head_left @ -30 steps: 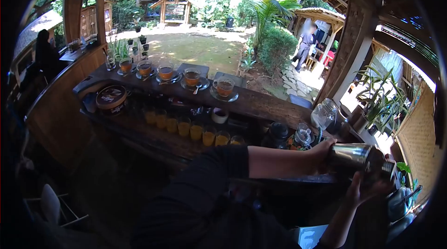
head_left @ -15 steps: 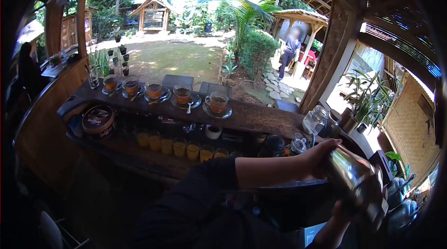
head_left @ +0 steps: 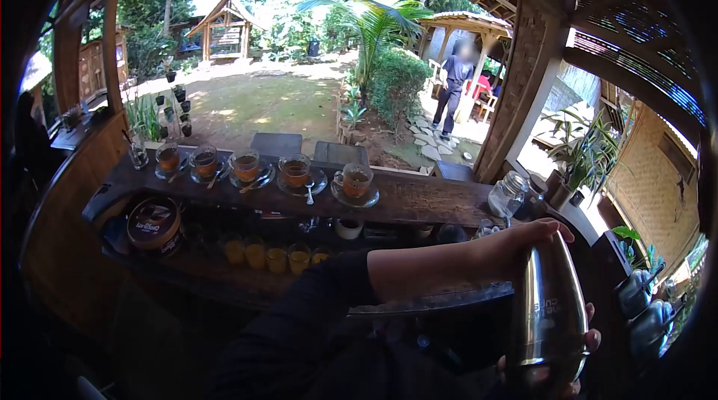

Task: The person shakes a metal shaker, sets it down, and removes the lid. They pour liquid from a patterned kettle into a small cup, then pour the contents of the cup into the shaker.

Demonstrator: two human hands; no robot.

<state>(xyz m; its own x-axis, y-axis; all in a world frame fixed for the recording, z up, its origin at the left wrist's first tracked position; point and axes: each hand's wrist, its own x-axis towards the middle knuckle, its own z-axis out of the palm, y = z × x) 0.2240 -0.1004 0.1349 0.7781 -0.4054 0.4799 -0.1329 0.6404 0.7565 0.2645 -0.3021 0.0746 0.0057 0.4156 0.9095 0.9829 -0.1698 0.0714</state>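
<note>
A metal shaker [head_left: 550, 303] stands nearly upright, slightly tilted, at the lower right between my two hands. My left hand [head_left: 532, 241] is closed over its top end, the forearm reaching across from the dark sleeve. Around the lower part wrap the fingers of my right hand [head_left: 589, 339], mostly hidden behind the metal. Left of the shaker, on the dark wooden counter [head_left: 419, 194], glass cups of brown drink [head_left: 245, 167] stand in a row on saucers, some with spoons. Several glasses of yellow drink [head_left: 277, 259] are on the shelf below.
A round tub [head_left: 153, 224] sits at the shelf's left end. Glass jars [head_left: 508, 192] stand at the counter's right end, near potted plants [head_left: 587, 146]. Metal pots [head_left: 649, 321] are at the far right. Outside, a person [head_left: 454, 86] is on the stone path.
The shaker has swung from a slanted position to nearly upright, with both hands still on it. The view has shifted slightly. The person outside has come closer along the path.
</note>
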